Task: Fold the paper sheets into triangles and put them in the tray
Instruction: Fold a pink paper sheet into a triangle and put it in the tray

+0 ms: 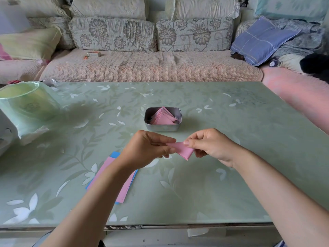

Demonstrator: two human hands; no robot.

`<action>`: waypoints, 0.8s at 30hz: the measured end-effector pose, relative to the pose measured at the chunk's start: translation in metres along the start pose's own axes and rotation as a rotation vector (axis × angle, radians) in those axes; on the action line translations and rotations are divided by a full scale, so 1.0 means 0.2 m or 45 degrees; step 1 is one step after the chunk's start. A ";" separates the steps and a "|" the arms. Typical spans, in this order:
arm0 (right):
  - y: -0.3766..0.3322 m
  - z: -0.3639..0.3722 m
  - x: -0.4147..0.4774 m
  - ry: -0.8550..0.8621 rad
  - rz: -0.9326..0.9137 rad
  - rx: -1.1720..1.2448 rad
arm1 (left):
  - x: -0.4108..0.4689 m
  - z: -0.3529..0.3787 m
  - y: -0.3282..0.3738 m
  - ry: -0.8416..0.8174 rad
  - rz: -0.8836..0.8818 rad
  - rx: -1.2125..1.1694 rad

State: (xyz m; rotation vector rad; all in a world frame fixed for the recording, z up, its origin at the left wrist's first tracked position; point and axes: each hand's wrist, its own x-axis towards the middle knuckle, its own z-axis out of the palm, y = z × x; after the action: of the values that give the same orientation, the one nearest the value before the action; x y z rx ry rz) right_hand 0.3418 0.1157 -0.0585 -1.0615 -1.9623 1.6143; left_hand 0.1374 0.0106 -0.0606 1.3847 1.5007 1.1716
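Note:
Both hands hold one pink paper sheet (181,149), partly folded into a pointed shape, a little above the table. My left hand (147,148) pinches its left tip. My right hand (208,145) pinches its upper right side. Behind the hands stands a small metal tray (148,124) with several pink folded triangles (163,116) in it. A stack of flat pink and blue sheets (122,191) lies on the table under my left forearm, partly hidden by it.
The table (231,175) has a green floral glass top. A bin lined with a green plastic bag (26,107) stands at the left edge. A sofa (151,66) with cushions runs along the far side.

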 end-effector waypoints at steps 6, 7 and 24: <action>0.02 0.00 0.02 0.047 0.002 -0.040 | 0.00 0.04 0.00 0.079 -0.041 -0.047; 0.02 0.01 0.03 0.051 0.002 -0.051 | 0.00 0.04 -0.01 0.090 -0.050 -0.052; 0.15 0.13 0.08 0.189 -0.027 -0.841 | 0.03 0.13 -0.12 0.177 -0.189 0.764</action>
State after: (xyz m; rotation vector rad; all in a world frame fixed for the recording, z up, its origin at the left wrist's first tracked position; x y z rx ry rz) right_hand 0.3226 0.1129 -0.0958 -1.3288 -2.4479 0.8384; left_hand 0.1540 0.0194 -0.0907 1.5538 2.1297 0.7617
